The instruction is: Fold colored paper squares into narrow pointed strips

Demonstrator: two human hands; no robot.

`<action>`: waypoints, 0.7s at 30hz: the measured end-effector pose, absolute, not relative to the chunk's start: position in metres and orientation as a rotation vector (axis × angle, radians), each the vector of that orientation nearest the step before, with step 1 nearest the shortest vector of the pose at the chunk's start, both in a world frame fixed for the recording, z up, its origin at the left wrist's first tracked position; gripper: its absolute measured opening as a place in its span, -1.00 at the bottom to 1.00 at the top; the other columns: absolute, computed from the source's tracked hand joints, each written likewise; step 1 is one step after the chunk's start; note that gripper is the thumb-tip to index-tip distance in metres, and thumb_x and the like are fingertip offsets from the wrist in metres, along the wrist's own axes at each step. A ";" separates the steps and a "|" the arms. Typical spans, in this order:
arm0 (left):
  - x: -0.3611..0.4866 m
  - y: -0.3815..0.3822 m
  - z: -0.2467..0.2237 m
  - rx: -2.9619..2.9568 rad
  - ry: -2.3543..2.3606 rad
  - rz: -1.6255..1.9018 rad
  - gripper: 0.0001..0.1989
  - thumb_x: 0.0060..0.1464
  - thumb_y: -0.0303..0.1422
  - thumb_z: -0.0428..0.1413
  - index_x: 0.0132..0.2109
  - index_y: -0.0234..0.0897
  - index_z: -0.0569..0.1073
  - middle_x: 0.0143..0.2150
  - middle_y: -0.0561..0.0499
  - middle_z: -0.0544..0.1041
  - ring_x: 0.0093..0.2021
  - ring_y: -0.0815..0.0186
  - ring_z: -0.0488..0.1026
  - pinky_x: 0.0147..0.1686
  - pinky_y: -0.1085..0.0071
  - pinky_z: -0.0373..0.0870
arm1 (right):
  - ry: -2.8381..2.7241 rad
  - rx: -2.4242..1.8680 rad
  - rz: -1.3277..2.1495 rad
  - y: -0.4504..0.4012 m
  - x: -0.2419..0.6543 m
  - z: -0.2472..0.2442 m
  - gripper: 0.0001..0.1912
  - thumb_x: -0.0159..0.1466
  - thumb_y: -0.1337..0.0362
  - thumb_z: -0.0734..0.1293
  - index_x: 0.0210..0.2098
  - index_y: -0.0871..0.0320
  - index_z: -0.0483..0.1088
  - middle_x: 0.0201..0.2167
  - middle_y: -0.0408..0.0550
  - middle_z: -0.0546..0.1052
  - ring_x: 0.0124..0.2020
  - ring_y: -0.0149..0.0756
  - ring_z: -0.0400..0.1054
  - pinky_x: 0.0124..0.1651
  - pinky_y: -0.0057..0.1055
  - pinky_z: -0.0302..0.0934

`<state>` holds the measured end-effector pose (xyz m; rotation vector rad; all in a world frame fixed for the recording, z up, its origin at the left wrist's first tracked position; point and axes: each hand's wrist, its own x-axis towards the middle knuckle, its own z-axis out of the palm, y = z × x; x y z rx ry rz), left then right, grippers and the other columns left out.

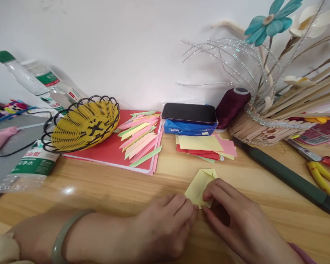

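At the near end of the yellow paper (198, 185), the left hand (167, 220) has its fingers curled in tight, and their tips seem to pinch the low left side. The right hand (236, 216) bends its thumb and first finger over the low right side. I cannot tell if those two really squeeze it. The yellow paper lies on the wooden table (104, 190), with a folded bit at its far end.

To make a neat fold, I think one hand should hold the paper still while the other lines up the sides. Then press the line flat, starting in the middle. Go slow, or the thin paper may slip or wrinkle.

Just behind the yellow paper is a pile of paper bits (199, 143). Past that, a phone (189, 113) rests on a blue pack (188, 128). Behind it to the left, thin strips (139, 141) lie on red paper (104, 152). Farther left is a yellow basket (85, 126). Off to its right is a long dark green tool (286, 174).
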<state>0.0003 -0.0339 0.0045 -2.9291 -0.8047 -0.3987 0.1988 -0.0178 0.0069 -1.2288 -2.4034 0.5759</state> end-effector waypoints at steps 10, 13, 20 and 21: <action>0.000 -0.035 0.011 -2.891 -0.756 -0.370 -0.76 0.11 -0.54 -0.12 -0.17 -0.49 0.42 -0.27 -0.14 0.43 -0.33 0.27 0.36 -0.29 0.33 0.33 | -2.663 -0.785 0.062 -0.027 0.229 0.006 -0.62 0.32 0.42 -0.01 -0.01 0.21 0.31 -0.17 0.04 0.50 -0.10 -0.19 0.33 -0.11 -0.24 0.27; -0.002 -0.036 0.010 -2.858 -0.763 -0.441 -0.74 0.10 -0.54 -0.12 -0.18 -0.51 0.44 -0.21 -0.17 0.44 -0.27 0.22 0.37 -0.24 0.32 0.32 | -2.693 -0.745 0.065 -0.021 0.236 0.010 -0.61 0.32 0.43 -0.02 -0.02 0.18 0.32 -0.17 0.01 0.51 -0.10 -0.21 0.34 -0.13 -0.27 0.30; -0.005 -0.022 0.007 -2.853 -0.835 -0.319 -0.84 0.15 -0.47 -0.04 -0.18 -0.39 0.41 -0.20 -0.08 0.41 -0.23 0.24 0.32 -0.23 0.30 0.31 | -2.681 -0.655 0.199 -0.028 0.216 0.017 -0.63 0.35 0.39 -0.04 -0.21 0.21 0.38 -0.46 -0.03 0.49 -0.43 -0.31 0.38 -0.34 -0.41 0.31; -0.005 -0.019 0.007 -2.842 -0.880 -0.357 -0.86 0.14 -0.47 -0.02 -0.19 -0.36 0.40 -0.24 -0.05 0.41 -0.25 0.25 0.31 -0.26 0.31 0.32 | -2.682 -0.689 0.231 -0.032 0.210 0.017 -0.64 0.33 0.42 -0.03 -0.24 0.20 0.38 -0.48 -0.06 0.48 -0.47 -0.34 0.36 -0.37 -0.43 0.29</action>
